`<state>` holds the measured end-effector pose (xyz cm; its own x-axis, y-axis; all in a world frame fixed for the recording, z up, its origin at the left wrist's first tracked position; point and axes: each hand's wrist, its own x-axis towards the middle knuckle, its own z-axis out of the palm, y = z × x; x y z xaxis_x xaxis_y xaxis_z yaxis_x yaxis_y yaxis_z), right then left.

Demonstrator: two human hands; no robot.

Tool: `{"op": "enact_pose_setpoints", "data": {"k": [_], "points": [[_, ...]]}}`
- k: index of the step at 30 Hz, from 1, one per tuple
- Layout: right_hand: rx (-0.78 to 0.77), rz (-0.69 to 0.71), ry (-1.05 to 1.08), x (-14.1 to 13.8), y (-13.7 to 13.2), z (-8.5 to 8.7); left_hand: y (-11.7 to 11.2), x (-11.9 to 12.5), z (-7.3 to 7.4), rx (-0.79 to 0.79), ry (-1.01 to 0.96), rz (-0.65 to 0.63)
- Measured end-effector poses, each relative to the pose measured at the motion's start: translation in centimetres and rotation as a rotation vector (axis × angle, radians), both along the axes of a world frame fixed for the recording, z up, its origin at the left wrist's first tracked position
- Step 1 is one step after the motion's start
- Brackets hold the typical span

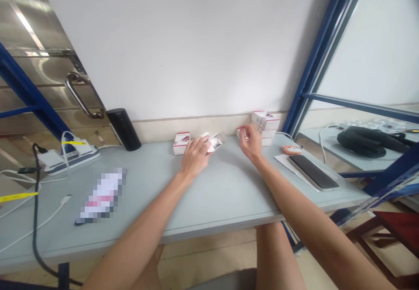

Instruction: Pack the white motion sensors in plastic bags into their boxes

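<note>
One clear plastic pack (216,141): resting just above the worktop (229,194)
Left grip (196,154): pressing together, pinching the pack
Right grip (250,141): spreading open, just beside a stack of white boxes (266,121)

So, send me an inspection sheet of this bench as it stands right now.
Surface: pale grey-blue table, items along its wall side.
Job's things: clear plastic case; white-and-red cardboard boxes, stacked, one apart.
Clutter: black cylindrical bottle; black rectangular slab on white paper; round orange object.
Hands: left hand gripping the case; right hand open, beside the stack.
Cables: black cord; white cable; white power strip.
Surroundings: stainless steel door; blue metal frame; white wall.
</note>
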<state>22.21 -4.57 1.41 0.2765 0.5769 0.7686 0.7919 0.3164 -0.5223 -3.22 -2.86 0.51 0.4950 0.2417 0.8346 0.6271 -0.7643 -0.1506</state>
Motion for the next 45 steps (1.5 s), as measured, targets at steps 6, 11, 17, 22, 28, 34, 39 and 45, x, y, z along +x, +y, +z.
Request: {"op": "enact_pose_setpoints", "data": {"k": [6, 11, 17, 22, 28, 34, 39, 45], "points": [[-0.113, 0.292, -0.266, -3.1, -1.2, 0.4, -0.1, -0.1, 0.0, 0.038, 0.032, 0.032], [-0.277, 0.267, -0.348, -2.6, -0.6, 0.0, 0.1, -0.1, -0.1, 0.054, 0.071, 0.048], [-0.324, 0.331, -0.326, -2.8, -0.4, -0.4, 0.1, -0.5, 0.2, 0.077, 0.093, 0.030], [-0.214, 0.372, -0.236, -2.9, -0.4, 0.0, 0.2, -0.4, 0.3, 0.076, 0.100, 0.020], [-0.062, 0.052, -0.027, -0.7, 0.3, 0.8, 0.6, -0.6, 0.2, 0.008, 0.016, 0.066], [-0.249, -0.283, 0.103, 3.1, 0.8, 0.2, 0.5, -0.8, 0.3, -0.007, -0.030, 0.074], [-0.385, -0.382, 0.161, 4.2, 0.8, -0.4, 0.3, -0.7, 0.5, -0.055, -0.022, 0.088], [-0.436, -0.359, 0.181, 4.3, 1.1, -1.1, 0.4, -0.8, 0.4, -0.037, -0.026, 0.088]]}}
